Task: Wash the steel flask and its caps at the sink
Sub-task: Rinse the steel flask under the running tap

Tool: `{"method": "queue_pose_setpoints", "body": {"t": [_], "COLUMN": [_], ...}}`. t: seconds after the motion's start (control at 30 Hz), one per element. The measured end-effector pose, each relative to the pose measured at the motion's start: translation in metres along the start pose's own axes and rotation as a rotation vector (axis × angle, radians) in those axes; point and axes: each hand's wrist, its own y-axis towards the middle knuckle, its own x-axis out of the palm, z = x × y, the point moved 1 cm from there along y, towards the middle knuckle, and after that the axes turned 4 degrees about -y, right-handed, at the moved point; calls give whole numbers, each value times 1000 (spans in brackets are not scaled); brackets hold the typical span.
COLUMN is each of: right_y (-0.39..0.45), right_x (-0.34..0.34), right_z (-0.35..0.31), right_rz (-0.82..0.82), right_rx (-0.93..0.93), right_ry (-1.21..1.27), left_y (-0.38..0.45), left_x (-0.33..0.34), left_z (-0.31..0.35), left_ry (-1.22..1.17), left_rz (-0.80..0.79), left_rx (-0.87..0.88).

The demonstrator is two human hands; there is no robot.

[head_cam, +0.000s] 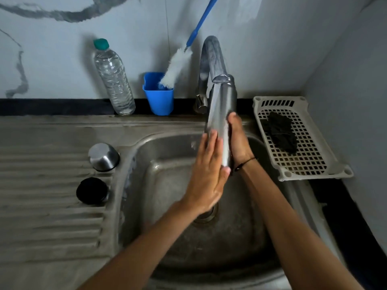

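The steel flask stands nearly upright over the sink bowl, its mouth right under the tap spout. My right hand grips its lower right side. My left hand lies flat against the flask's left side, fingers straight and together. Water splashes at the flask's left. On the ribbed drainboard at the left sit a steel cup-shaped cap, upside down, and a black round cap in front of it.
A clear plastic water bottle and a blue holder with a white bottle brush stand at the back wall. A white perforated tray with a dark scrubber rests right of the sink. The drain is below my left wrist.
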Motion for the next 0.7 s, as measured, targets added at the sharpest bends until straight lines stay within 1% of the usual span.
{"method": "queue_pose_setpoints", "body": {"t": [0.1,0.17,0.2,0.27,0.3,0.37,0.43,0.47,0.57,0.6,0.67,0.7], "right_y": [3,-6,-14,-30,-36,-41,-43,-46,-47,-46,-40,-37], "right_x": [0,4,7,12,15,14,4,-1,-9,-9,-9,-8], "right_z": [6,9,12,13,15,20,22,22,27,25,22,19], "right_rz": [-14,-25,-39,-69,-79,-72,-95,-137,-293,-300,-296,-300], "right_rx": [32,16,3,-11,14,48,57,53,106,126,119,97], "right_ry": [-1,-2,-26,-16,29,97,150,219,403,422,364,334], "left_y": [-8,15,31,67,81,95,98,100,102,100,91,84], "left_x": [1,-6,-12,-29,-35,-38,-40,-41,-48,-47,-46,-45], "left_z": [-2,-1,-3,-6,-8,-11,-8,-7,3,2,3,1], "left_ry": [2,-18,-50,-212,-275,-242,-275,-365,-754,-786,-661,-553], "left_rz": [-1,12,56,97,81,32,50,69,116,143,133,77], "left_rx": [-56,-45,-38,-142,-218,-323,-314,-332,-511,-531,-504,-458]}}
